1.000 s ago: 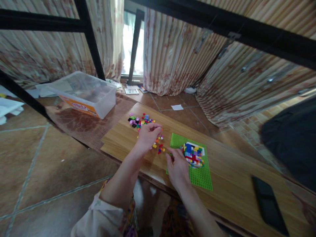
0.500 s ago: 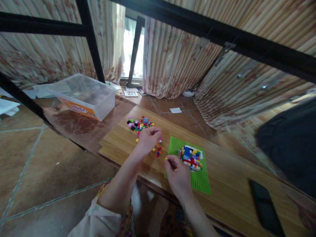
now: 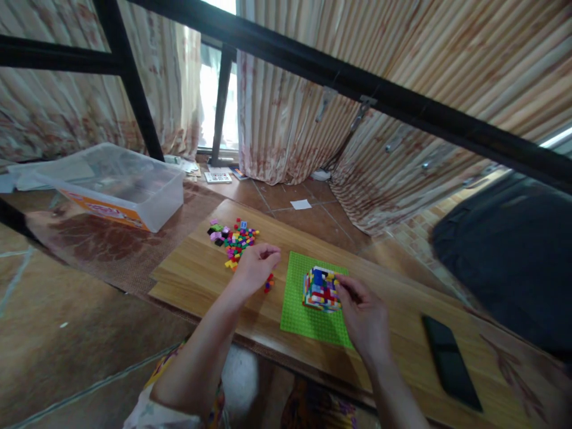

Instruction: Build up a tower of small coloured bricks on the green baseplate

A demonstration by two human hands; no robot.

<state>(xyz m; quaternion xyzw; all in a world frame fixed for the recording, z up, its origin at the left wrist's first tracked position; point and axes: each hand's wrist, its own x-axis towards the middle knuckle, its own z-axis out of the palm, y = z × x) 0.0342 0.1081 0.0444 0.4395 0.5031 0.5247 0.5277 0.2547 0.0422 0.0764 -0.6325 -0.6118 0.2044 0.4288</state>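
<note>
A multicoloured block structure (image 3: 320,291) built of small toy bricks stands on a green baseplate (image 3: 297,319). My right hand (image 3: 364,313) is at its right side, thumb and forefinger pinched at the top corner on a small yellow brick (image 3: 336,282). The fingers cover that corner, so whether the brick is seated does not show. Left of the baseplate, my left hand (image 3: 255,271) hovers over the wooden board, fingertips pressed together. Anything between them is too small to make out. Beside and beyond it lies a pile of loose bricks (image 3: 235,238), partly hidden by the hand.
A clear plastic bin (image 3: 165,199) with an orange label stands at the left. On the right of the wooden board (image 3: 402,351) lies a black phone (image 3: 451,362). A black metal bar (image 3: 286,47) crosses above, in front of curtains.
My right hand has moved right with the yellow brick, from the baseplate's left edge to the structure's top right corner. My left hand stays pinched near the pile. The view has shifted to the right.
</note>
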